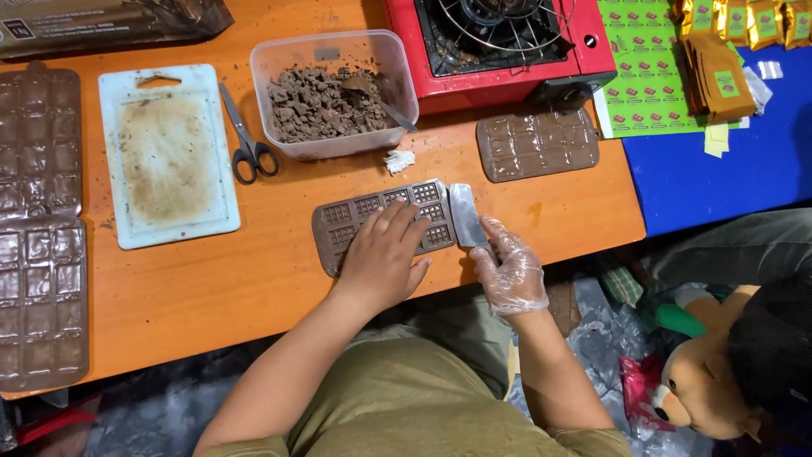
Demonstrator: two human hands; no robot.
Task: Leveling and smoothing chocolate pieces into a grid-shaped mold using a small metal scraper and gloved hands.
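**A:** Status, head view?

**B:** My left hand (pixel 385 258) is bare, flat on the chocolate mould (pixel 385 222), fingers spread, pressing it down on the worktop (pixel 279 279). Not gripping anything. My right hand (pixel 510 272) wears a clear plastic glove and is closed around the handle of a metal scraper (pixel 467 215). The blade sits at the mould's right end, touching its edge.

**A:** Where's the mould?

**B:** Near the front edge of the worktop, about centre, slightly tilted. Brown, grid of waffle-pattern cavities.

**A:** Surface?

**B:** Orange worktop, brown crumbs and smears on it. White cutting board (pixel 169 156) to the left, stained brown. Scissors (pixel 247 140) just beside it. Behind the mould is a clear plastic tub (pixel 334 89) of chocolate chunks with a spoon (pixel 381 97) in it. Small crumpled white scrap (pixel 399 161) in front of the tub. Second filled mould (pixel 537 144) to the right, more filled moulds (pixel 41 228) stacked along the far left edge. Red portable gas stove (pixel 507 46) at the back.

**A:** Room?

**B:** Blue surface (pixel 719 182) to the right, carrying a green printed sheet (pixel 647 68) and gold wrappers (pixel 727 59). Below the worktop there's crumpled plastic, and a teddy bear (pixel 702 381) at lower right.
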